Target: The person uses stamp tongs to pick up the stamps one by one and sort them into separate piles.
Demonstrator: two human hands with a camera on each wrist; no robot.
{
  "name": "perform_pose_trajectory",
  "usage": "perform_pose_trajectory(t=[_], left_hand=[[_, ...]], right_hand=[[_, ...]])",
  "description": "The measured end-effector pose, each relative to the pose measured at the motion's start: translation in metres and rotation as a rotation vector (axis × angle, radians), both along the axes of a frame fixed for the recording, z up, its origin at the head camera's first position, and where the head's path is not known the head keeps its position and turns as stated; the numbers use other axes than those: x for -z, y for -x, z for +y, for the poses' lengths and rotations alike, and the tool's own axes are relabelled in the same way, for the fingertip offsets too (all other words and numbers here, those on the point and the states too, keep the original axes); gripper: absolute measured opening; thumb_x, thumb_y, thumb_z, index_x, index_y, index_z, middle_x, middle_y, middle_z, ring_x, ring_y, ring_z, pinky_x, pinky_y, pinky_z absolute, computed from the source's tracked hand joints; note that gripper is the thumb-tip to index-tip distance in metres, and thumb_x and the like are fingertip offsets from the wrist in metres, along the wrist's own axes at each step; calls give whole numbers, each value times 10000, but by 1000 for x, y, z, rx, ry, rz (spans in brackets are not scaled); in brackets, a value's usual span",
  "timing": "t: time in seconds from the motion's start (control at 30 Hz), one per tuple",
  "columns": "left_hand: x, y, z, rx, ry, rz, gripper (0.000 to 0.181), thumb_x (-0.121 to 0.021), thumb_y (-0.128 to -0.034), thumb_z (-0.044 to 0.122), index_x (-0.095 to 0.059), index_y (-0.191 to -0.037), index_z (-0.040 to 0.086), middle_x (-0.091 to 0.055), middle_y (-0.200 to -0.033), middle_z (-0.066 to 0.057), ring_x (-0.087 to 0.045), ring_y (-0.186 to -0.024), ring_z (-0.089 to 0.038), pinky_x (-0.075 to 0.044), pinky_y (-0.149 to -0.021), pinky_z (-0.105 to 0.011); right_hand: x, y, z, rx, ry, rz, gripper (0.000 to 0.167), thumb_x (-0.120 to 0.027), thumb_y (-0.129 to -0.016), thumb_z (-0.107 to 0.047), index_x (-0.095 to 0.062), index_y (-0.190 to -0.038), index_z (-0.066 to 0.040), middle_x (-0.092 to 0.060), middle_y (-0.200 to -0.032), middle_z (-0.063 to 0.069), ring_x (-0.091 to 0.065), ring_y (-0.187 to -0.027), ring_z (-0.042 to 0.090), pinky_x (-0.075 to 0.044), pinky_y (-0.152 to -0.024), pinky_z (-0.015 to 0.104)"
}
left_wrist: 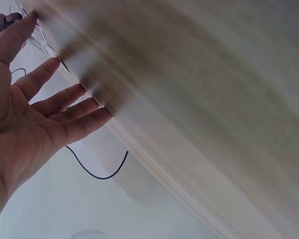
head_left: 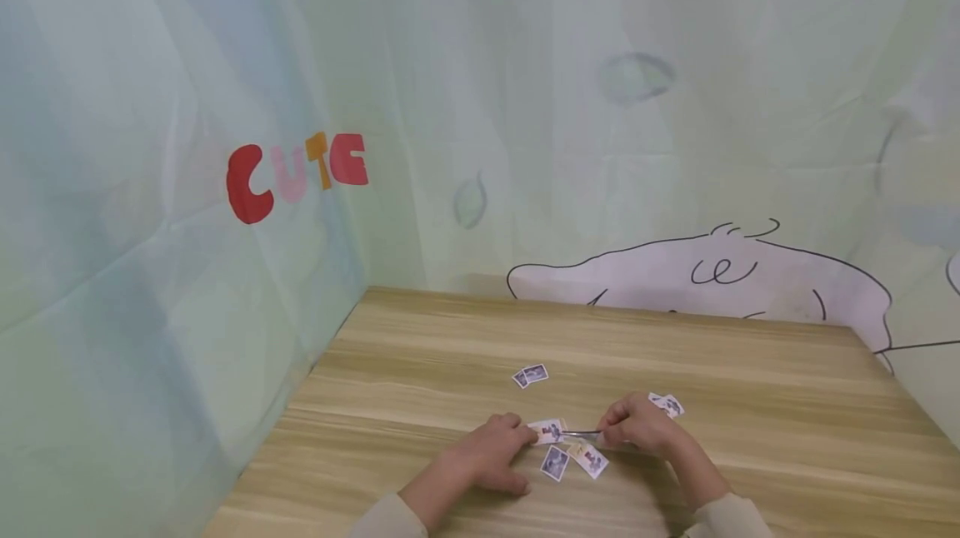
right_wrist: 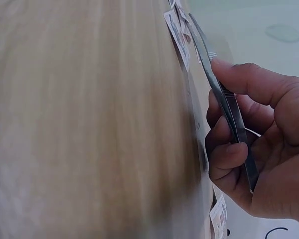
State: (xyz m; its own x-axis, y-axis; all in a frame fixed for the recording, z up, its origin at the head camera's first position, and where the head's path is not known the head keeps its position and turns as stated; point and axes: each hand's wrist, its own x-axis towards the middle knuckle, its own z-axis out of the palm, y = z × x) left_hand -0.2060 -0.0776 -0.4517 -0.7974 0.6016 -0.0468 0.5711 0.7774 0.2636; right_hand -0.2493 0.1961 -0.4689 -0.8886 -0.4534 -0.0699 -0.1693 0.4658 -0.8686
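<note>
Metal tweezers [right_wrist: 220, 94] are gripped in my right hand [right_wrist: 274, 129], thumb on one side and fingers curled round the other. In the head view, the right hand [head_left: 647, 428] holds the tweezers [head_left: 582, 433] with their tips at a small printed card [head_left: 547, 431]. My left hand [head_left: 491, 453] lies palm down on the table, its fingertips touching that card's left edge. Seen in the left wrist view, the left hand [left_wrist: 35, 119] has its fingers spread, tips on the wood. Just below the tweezers lie a purple card [head_left: 555, 464] and another printed card [head_left: 590, 460].
Two overlapping cards [head_left: 531, 376] lie farther back on the wooden table [head_left: 420, 355]. More cards [head_left: 667, 405] are just behind the right hand. A printed fabric backdrop [head_left: 480, 105] rises along the table's back and left edges.
</note>
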Motion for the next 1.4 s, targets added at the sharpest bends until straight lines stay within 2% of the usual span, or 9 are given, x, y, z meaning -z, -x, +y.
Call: perform_pose_trajectory(t=[0.37, 0.63, 0.93, 1.17, 1.4], left_hand=[[0, 0, -1, 6, -4, -9, 634, -781, -661, 399, -599, -1218, 158, -529, -1088, -6, -493, -956, -149, -460, -825, -286], [3, 4, -7, 34, -92, -33, 608, -754, -693, 331, -574, -1245, 150, -543, -1178, -13, -520, -1047, -157, -430, -905, -297], [-3, 1, -7, -1, -91, -64, 580, -746, -716, 333, -574, -1249, 182, -530, -1207, -29, -515, -1069, -178, -435, -910, -338], [-10, 4, -3, -17, -98, -57, 560, -737, -721, 327, -584, -1239, 180, -528, -1210, -44, -510, -1076, -197, -436, -908, -354], [-7, 8, 1, -36, -83, -53, 590, -754, -700, 347, -587, -1237, 169, -506, -1246, -80, -483, -1109, -232, -441, -906, -382]], right_hand=[[0, 1, -1, -11, -5, 10, 144, -705, -703, -34, -683, -820, 48, -633, -715, 30, -486, -633, 160, -392, -529, 234], [-1, -5, 1, 12, 10, -2, 142, -687, -717, -28, -683, -840, 44, -638, -755, 40, -500, -644, 168, -420, -552, 271], [-3, -5, 5, 0, 26, 19, 133, -685, -734, -46, -679, -834, 42, -627, -737, 35, -492, -639, 173, -412, -537, 259], [-9, -4, 12, 39, 23, 37, 142, -666, -740, -57, -682, -843, 38, -612, -745, 36, -482, -612, 145, -396, -500, 232], [-12, -10, 26, 82, 52, -22, 162, -654, -773, -53, -661, -884, 66, -580, -725, 25, -459, -593, 133, -394, -494, 230]])
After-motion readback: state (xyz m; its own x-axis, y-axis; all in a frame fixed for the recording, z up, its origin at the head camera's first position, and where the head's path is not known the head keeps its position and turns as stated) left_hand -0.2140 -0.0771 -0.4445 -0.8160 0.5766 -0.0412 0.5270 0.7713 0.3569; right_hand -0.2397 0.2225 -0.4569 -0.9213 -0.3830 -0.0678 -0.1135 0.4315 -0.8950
